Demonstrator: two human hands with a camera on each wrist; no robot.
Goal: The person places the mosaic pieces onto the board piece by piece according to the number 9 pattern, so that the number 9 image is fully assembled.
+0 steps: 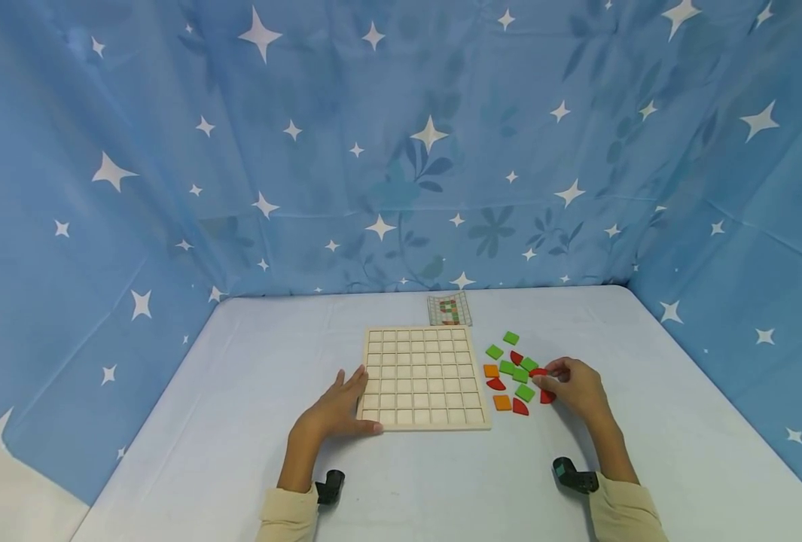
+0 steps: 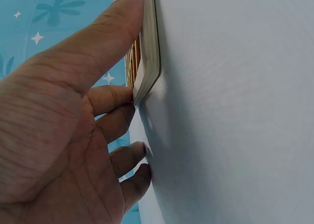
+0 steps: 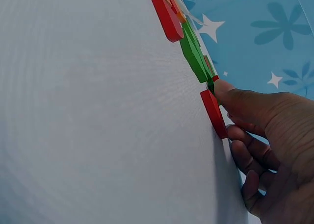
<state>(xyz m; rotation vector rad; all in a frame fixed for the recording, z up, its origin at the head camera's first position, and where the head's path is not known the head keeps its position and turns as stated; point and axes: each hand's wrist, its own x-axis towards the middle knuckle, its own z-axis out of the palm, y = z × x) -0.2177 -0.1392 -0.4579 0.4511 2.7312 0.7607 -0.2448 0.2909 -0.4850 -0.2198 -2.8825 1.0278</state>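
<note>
A pale wooden grid board (image 1: pixel 422 430) with square cells lies flat on the table. My left hand (image 1: pixel 338 406) rests at its near left corner, thumb along the front edge and spread fingers against the left side. In the left wrist view the thumb lies along the board's rim (image 2: pixel 151 47). To the right of the board, my right hand (image 1: pixel 580 388) pinches a red quarter-circle tile (image 1: pixel 538 372) between thumb and finger. Another red quarter-circle tile (image 3: pixel 213 113) lies on the cloth just below the thumb in the right wrist view.
Around the right hand lie several green tiles (image 1: pixel 525 393), orange square tiles (image 1: pixel 502 403) and more red quarter-circles (image 1: pixel 520 407). A small pattern card (image 1: pixel 449 309) lies behind the board. A blue starred curtain (image 1: pixel 401 165) stands along the white table's (image 1: pixel 441 482) back and sides.
</note>
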